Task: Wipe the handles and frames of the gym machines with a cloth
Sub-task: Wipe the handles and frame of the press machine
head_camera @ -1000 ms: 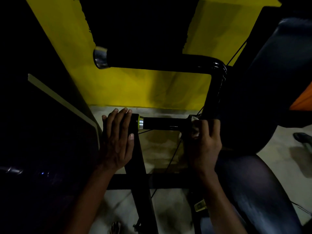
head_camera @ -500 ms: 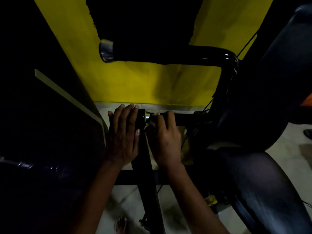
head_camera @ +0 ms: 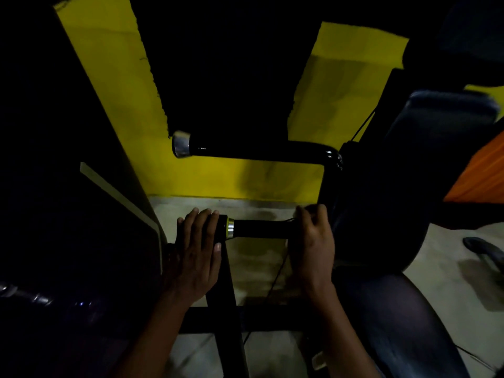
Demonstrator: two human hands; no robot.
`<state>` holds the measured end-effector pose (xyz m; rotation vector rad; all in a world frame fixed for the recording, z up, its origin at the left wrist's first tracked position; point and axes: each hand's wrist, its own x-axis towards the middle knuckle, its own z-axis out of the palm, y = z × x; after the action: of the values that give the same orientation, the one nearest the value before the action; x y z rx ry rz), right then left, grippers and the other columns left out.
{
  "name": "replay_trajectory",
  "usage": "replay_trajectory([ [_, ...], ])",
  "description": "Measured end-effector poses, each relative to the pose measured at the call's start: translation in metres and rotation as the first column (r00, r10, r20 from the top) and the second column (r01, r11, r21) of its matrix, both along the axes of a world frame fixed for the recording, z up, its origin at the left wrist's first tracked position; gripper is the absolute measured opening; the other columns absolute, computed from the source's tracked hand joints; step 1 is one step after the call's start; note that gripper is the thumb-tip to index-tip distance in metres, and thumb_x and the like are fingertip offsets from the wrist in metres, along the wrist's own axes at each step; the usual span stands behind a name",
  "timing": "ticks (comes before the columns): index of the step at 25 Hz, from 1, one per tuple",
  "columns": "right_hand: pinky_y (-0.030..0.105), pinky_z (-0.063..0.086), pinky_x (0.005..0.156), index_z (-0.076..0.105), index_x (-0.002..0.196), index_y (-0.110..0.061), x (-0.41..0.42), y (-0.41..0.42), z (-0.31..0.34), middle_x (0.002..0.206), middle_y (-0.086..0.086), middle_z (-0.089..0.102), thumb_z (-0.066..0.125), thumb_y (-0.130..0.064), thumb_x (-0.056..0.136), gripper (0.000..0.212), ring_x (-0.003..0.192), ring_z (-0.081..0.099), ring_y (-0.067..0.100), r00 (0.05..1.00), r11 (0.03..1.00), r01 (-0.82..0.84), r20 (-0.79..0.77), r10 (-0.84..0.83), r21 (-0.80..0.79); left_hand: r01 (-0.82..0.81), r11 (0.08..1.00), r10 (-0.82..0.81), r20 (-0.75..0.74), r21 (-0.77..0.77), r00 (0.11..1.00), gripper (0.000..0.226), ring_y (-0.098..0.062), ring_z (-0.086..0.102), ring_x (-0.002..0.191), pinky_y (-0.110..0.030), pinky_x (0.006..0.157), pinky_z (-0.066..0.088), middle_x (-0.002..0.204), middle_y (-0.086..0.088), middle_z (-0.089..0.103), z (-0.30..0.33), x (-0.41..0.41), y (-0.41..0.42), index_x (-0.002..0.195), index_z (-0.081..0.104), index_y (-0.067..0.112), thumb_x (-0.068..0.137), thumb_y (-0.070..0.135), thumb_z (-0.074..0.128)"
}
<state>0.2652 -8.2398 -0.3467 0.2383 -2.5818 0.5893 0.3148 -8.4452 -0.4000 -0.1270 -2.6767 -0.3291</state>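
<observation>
head view looks down in dim light. left hand (head_camera: 197, 251) lies flat with straight fingers on top of the black frame post (head_camera: 229, 304), just left of the lower handle (head_camera: 261, 228). right hand (head_camera: 313, 241) curls its fingers over the right end of that handle, beside the dark padded seat (head_camera: 381, 214). a pale scrap shows at its fingertips, but whether that is the cloth cannot be told. an upper handle (head_camera: 245, 150) with a chrome cap runs parallel above, against the yellow wall (head_camera: 218, 175). concrete floor (head_camera: 256, 257) lies below.
</observation>
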Motion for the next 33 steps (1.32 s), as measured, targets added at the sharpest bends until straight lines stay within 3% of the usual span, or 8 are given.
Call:
replay_trajectory([
  [8, 0.011, 0.030, 0.047, 0.064, 0.084, 0.001, 0.004, -0.040, 0.000, 0.082, 0.015, 0.058, 0.078, 0.014, 0.054, 0.036, 0.059, 0.049, 0.014, 0.998, 0.998, -0.058, 0.014, 0.058, -0.016, 0.004, 0.999, -0.002, 0.035, -0.043, 0.999, 0.057, -0.037, 0.025, 0.141, -0.053, 0.117, 0.016, 0.148, -0.016, 0.035, 0.001, 0.000, -0.002, 0.147, 0.028, 0.004, 0.094, 0.026, 0.031],
  [16, 0.026, 0.041, 0.042, 0.064, 0.087, -0.006, 0.004, -0.065, 0.006, 0.088, 0.012, 0.058, 0.072, -0.004, 0.074, 0.016, 0.054, 0.057, 0.024, 0.949, 0.969, -0.247, 0.201, 0.243, -0.007, 0.011, 0.994, 0.010, 0.197, -0.105, 0.980, 0.057, -0.037, 0.030, 0.140, -0.051, 0.114, 0.021, 0.149, -0.015, 0.036, 0.015, 0.004, -0.004, 0.146, 0.033, 0.006, 0.094, 0.029, 0.030],
  [19, 0.030, 0.049, 0.053, 0.069, 0.095, -0.011, -0.001, -0.047, 0.031, 0.092, 0.008, 0.064, 0.062, -0.015, 0.086, 0.012, 0.072, 0.064, 0.025, 0.924, 0.944, -0.323, 0.241, 0.298, 0.070, 0.065, 0.993, -0.031, 0.318, -0.096, 0.947, 0.059, -0.034, 0.045, 0.131, -0.044, 0.118, 0.007, 0.141, -0.012, 0.049, 0.022, 0.009, -0.010, 0.142, 0.036, 0.010, 0.089, 0.034, 0.033],
  [22, 0.027, 0.038, 0.057, 0.064, 0.105, -0.011, -0.011, -0.027, 0.069, 0.094, 0.009, 0.067, 0.058, -0.020, 0.090, 0.018, 0.080, 0.066, 0.028, 0.914, 0.934, -0.354, 0.232, 0.332, 0.056, 0.107, 0.992, -0.064, 0.471, -0.064, 0.880, 0.056, -0.022, 0.061, 0.115, -0.037, 0.118, -0.009, 0.125, 0.001, 0.062, 0.063, 0.002, -0.011, 0.131, 0.049, 0.018, 0.083, 0.043, 0.036],
  [25, 0.032, 0.041, 0.062, 0.052, 0.120, -0.012, -0.023, -0.011, 0.125, 0.100, 0.011, 0.066, 0.051, -0.025, 0.094, 0.029, 0.087, 0.064, 0.031, 0.889, 0.906, -0.417, 0.233, 0.393, 0.064, 0.049, 0.993, -0.094, 0.471, 0.106, 0.877, 0.045, -0.019, 0.043, 0.130, -0.034, 0.114, 0.021, 0.139, 0.005, 0.045, 0.123, -0.011, -0.013, 0.136, 0.044, 0.019, 0.097, 0.042, 0.041],
  [27, 0.032, 0.041, 0.059, 0.055, 0.110, -0.014, -0.033, -0.002, 0.166, 0.090, 0.006, 0.067, 0.051, -0.030, 0.094, 0.023, 0.079, 0.064, 0.027, 0.910, 0.922, -0.388, 0.154, 0.385, -0.011, 0.052, 0.973, -0.158, 0.483, 0.225, 0.861, 0.040, -0.017, 0.051, 0.117, -0.027, 0.093, 0.041, 0.127, 0.003, 0.050, 0.167, -0.022, -0.013, 0.129, 0.048, 0.020, 0.095, 0.042, 0.050],
  [29, 0.035, 0.047, 0.061, 0.057, 0.106, -0.014, -0.042, 0.006, 0.205, 0.089, 0.004, 0.066, 0.055, -0.029, 0.091, 0.022, 0.079, 0.063, 0.024, 0.919, 0.924, -0.369, 0.110, 0.379, -0.103, 0.100, 0.946, -0.211, 0.351, 0.309, 0.912, 0.035, -0.017, 0.057, 0.101, -0.028, 0.078, 0.045, 0.115, 0.001, 0.054, 0.218, -0.031, -0.011, 0.124, 0.052, 0.018, 0.094, 0.036, 0.055],
  [33, 0.035, 0.052, 0.068, 0.058, 0.101, -0.010, -0.045, 0.033, 0.274, 0.094, 0.005, 0.066, 0.064, -0.022, 0.089, 0.018, 0.085, 0.063, 0.020, 0.925, 0.903, -0.368, 0.007, 0.379, -0.223, 0.158, 0.926, -0.238, 0.207, 0.344, 0.949, 0.038, -0.025, 0.056, 0.109, -0.037, 0.087, 0.047, 0.118, -0.010, 0.057, 0.308, -0.042, 0.004, 0.128, 0.052, 0.007, 0.095, 0.026, 0.056],
])
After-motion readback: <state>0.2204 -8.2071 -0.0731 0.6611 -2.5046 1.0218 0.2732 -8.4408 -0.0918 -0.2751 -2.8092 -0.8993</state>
